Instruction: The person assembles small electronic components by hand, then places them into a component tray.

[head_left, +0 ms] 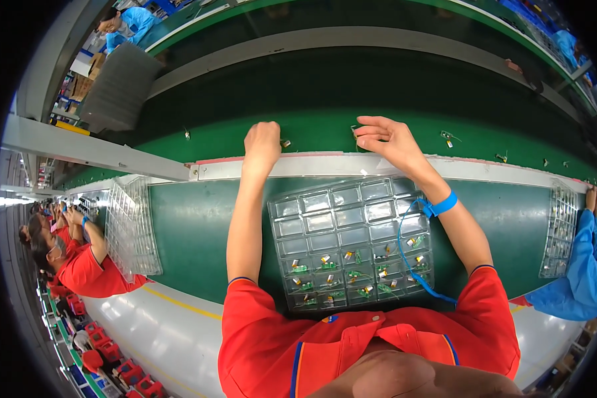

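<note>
Both my arms reach over a clear plastic compartment tray [318,222] to the green belt [325,129]. My left hand [263,142] is closed above the belt's near edge, knuckles up; its fingertips are hidden. A small electronic part [286,143] with a yellow and white piece lies right beside it. My right hand [386,138], thumb and fingers drawn together, pinches a small electronic part with thin wires [355,131] at its fingertips. A blue wrist strap [440,205] with a cord circles my right wrist. Small green circuit boards [355,274] with wires sit in the tray's nearer compartments.
More small parts [448,139] lie scattered along the belt. A pale metal rail [298,164] separates belt and bench. Clear trays stand at left [131,225] and right [558,229], beside co-workers in red [93,268] and blue [577,272]. A metal beam [99,149] crosses at left.
</note>
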Tool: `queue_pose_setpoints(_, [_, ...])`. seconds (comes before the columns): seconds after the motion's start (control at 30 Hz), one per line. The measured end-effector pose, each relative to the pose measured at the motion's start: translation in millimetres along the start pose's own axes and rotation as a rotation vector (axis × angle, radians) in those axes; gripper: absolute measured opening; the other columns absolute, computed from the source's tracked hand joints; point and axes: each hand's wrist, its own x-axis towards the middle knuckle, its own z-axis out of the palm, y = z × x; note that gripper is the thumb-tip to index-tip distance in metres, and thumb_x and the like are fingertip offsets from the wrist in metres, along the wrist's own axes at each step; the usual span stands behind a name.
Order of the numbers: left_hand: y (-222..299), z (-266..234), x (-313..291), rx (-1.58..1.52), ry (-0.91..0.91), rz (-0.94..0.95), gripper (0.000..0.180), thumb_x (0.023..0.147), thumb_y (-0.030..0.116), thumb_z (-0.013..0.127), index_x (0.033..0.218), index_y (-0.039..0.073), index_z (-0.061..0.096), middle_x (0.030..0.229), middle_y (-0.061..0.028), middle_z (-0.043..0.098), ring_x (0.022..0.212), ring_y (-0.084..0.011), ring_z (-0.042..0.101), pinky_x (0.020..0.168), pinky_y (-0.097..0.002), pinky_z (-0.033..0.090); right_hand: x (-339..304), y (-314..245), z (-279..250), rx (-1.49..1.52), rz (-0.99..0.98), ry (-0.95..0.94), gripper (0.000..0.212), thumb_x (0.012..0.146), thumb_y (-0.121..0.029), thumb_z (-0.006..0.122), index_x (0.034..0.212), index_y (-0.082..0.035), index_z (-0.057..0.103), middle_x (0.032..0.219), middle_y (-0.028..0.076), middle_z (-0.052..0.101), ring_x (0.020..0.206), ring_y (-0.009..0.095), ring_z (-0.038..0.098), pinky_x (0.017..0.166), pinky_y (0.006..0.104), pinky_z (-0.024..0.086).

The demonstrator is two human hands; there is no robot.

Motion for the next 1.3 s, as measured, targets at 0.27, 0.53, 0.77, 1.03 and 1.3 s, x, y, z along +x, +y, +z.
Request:
queue_pose_setpoints(0.27, [67.6,-55.1,-3.6,-1.096,-0.108,-0.072,0.015,0.082,0.004,0.065,0.096,0.0,0.065,0.08,-0.0016,0.063,0.066,-0.0034,0.056,0.053,-0.0186,0.043,-21.5,-31.6,17.7,-0.359,-0.586,0.163,0.031,0.078,-0.003,0.073,0.108,-0.004,0.067,0.096,0.01,0.068,0.086,0.02,0.065,0.074,0.0293,0.054])
queue_pose_setpoints(0.53, [83.9,-64.9,-14.2,-1.284,-0.164,-0.108,0.015,0.082,-0.002,0.063,0.096,-0.001,0.066,0.078,-0.0039,0.065,0.067,-0.0078,0.061,0.062,-0.0209,0.051,-24.0,-38.1,15.4,-0.757,-1.034,0.311,0.029,0.067,0.003,0.075,0.095,-0.002,0.066,0.09,0.008,0.064,0.076,0.024,0.061,0.061,0.0316,0.053])
queue_pose_setpoints(0.77, [91.1,-64.2,-18.1,-1.487,-0.168,-0.108,0.014,0.083,-0.003,0.062,0.097,-0.005,0.064,0.084,-0.009,0.068,0.079,-0.0139,0.068,0.069,-0.0239,0.055,-30.9,-42.3,17.3,-0.735,-1.01,0.286,0.028,0.067,0.006,0.074,0.093,0.0,0.065,0.087,0.01,0.065,0.074,0.024,0.062,0.061,0.0322,0.053])
queue_pose_setpoints(1.03, [100.9,-63.0,-25.2,-1.518,-0.103,-0.09,0.014,0.084,-0.002,0.066,0.098,-0.004,0.067,0.089,-0.0106,0.07,0.084,-0.0144,0.068,0.078,-0.0255,0.055,-46.5,-59.6,22.3,-0.276,-0.454,0.269,0.013,0.08,-0.005,0.072,0.091,0.001,0.069,0.081,0.007,0.067,0.071,0.013,0.063,0.061,0.0247,0.051])
queue_pose_setpoints(1.3, [106.2,-65.3,-29.7,-1.55,-0.062,-0.025,0.022,0.084,-0.001,0.066,0.106,-0.002,0.068,0.094,-0.0098,0.07,0.089,-0.0154,0.067,0.082,-0.0261,0.055,-44.5,-66.1,14.1,0.071,-0.164,0.197,0.012,0.082,-0.007,0.072,0.09,0.002,0.07,0.084,0.005,0.068,0.074,0.007,0.061,0.064,0.0201,0.049])
